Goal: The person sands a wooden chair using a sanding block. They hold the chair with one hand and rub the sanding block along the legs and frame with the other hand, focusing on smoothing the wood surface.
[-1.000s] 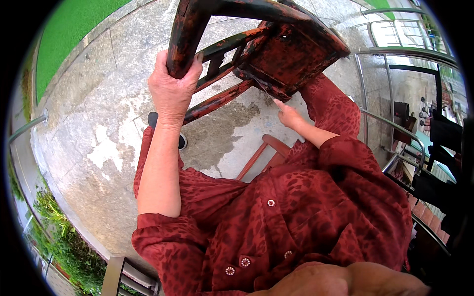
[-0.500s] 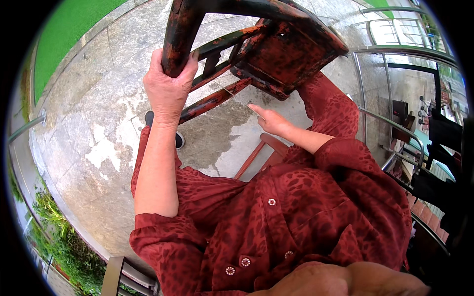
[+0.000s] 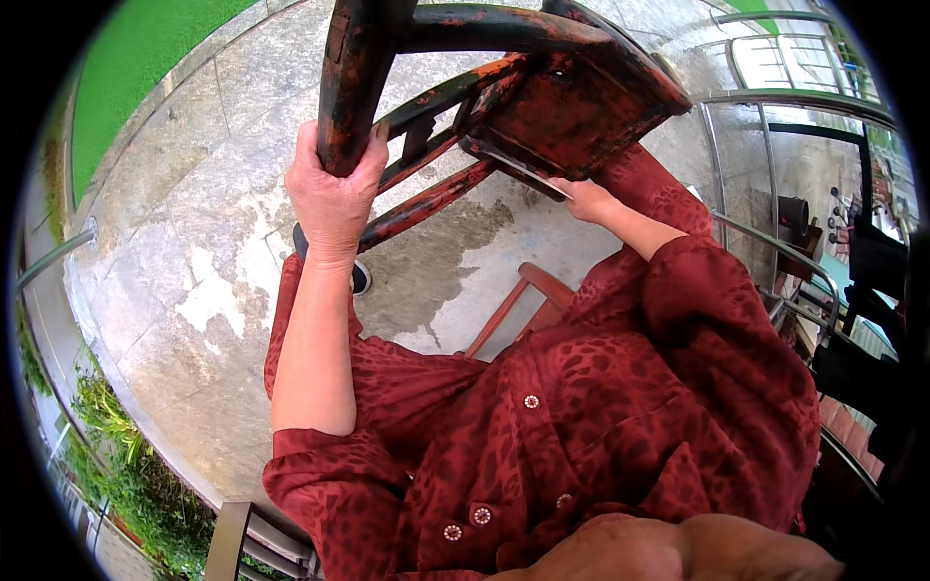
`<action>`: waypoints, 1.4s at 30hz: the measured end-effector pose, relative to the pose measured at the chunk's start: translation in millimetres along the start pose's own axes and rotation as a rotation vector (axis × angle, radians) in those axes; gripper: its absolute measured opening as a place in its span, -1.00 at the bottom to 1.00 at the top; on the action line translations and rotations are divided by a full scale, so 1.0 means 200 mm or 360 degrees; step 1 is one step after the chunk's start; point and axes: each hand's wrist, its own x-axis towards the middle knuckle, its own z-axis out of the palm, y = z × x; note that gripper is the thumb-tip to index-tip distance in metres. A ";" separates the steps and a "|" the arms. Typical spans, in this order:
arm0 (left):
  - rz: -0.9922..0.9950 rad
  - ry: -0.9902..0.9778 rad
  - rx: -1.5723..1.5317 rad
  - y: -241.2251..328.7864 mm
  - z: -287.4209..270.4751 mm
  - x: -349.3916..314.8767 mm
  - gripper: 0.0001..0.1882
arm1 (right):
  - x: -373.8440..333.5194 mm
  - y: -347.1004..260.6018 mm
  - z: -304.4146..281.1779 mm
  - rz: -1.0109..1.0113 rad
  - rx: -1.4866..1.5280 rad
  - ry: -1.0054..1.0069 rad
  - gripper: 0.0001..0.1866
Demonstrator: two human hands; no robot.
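A wooden chair or stool [image 3: 494,29] with worn black and red paint is tipped over in front of me, its square panel [image 3: 572,111] to the right. Around the lower end of one thick leg [image 3: 354,87], my left hand [image 3: 334,184] is closed. Between the fingers of my right hand [image 3: 588,200] is a thin, flat, pale strip [image 3: 528,172], whose exact kind I cannot make out. The strip reaches along the panel's near edge, close against the wood; whether it touches is unclear.
A reddish-brown wooden piece [image 3: 544,286] stands below, between my legs. Metal railings [image 3: 775,97] run along the right. The stone floor [image 3: 184,184] has patchy stains, with green turf [image 3: 136,82] at far left and plants [image 3: 136,465] at lower left.
My right hand and the strip have moved right and slightly up, from the open space by the rails to the panel's near edge. My left hand keeps its grip; the view has shifted slightly.
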 end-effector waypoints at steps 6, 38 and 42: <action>-0.0032 0.0027 -0.0086 -0.01 0.02 -0.02 -0.72 | -0.04 -0.24 -0.11 -0.0147 -0.0002 -0.0168 -0.43; -0.0035 0.0022 -0.0061 -0.03 0.00 -0.03 -0.72 | 0.08 -0.23 -0.30 0.0080 -0.0136 -0.0473 -0.61; -0.0026 0.0023 -0.0063 -0.03 0.00 -0.01 -0.73 | 0.12 -0.16 -0.34 -0.0098 -0.0247 -0.0417 -0.62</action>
